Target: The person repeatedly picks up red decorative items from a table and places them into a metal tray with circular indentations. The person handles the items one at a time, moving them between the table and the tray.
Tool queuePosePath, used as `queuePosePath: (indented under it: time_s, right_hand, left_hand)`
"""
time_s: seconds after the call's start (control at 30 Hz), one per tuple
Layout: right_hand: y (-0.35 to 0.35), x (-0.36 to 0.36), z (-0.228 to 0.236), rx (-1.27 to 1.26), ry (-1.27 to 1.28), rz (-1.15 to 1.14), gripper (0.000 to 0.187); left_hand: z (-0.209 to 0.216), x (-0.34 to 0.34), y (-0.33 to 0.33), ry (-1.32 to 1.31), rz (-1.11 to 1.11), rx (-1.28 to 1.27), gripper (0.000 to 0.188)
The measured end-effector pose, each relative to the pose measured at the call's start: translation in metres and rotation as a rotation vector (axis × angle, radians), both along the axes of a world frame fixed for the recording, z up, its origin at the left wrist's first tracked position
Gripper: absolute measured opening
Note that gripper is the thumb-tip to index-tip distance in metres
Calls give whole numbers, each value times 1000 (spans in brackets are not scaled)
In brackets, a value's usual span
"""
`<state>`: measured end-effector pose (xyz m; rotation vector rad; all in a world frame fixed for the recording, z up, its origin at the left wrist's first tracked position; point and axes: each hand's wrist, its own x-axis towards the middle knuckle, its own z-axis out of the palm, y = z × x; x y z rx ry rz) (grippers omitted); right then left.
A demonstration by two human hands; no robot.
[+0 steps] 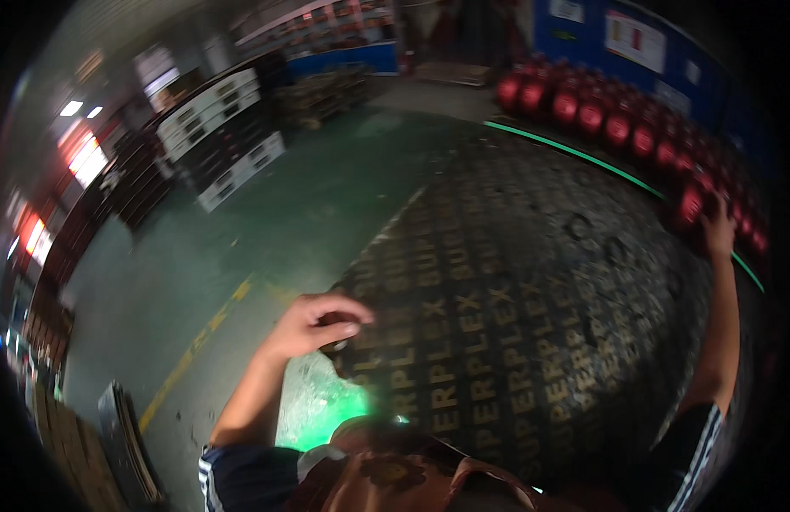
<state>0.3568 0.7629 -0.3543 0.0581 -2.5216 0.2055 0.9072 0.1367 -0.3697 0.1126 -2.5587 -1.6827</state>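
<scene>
While the left hand (322, 326) curves loosely, unclenched, the right hand (719, 230) reaches a red cylinder (690, 206), its grip unclear

Workshop or warehouse: stacked pallets (224, 143), painted floor (326, 183), rowed red cylinders (618, 130).

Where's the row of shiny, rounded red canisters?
Head view, upper right: the canister row lines the blue wall, with the bare right hand toward its nearer end.

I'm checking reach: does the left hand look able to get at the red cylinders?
Probably not without moving closer: the left hand hangs near the left edge of the dark printed surface, which spreads between it and the red cylinders.
</scene>
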Motion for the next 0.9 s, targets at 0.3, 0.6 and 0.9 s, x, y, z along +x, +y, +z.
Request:
queuePosePath:
  time_s: [0.3,0.6,0.9]
  right_hand:
    - [104,65,7,-215,133,444,60]
    - [40,265,61,-149,76,337,62]
    - [14,306,50,-106,137,-8,63]
  left_hand:
    - [34,17,28,95,-117,57,22]
    - [140,-157,75,329,-307,-309,62]
    - [170,-402,319,802,-514,-585,61]
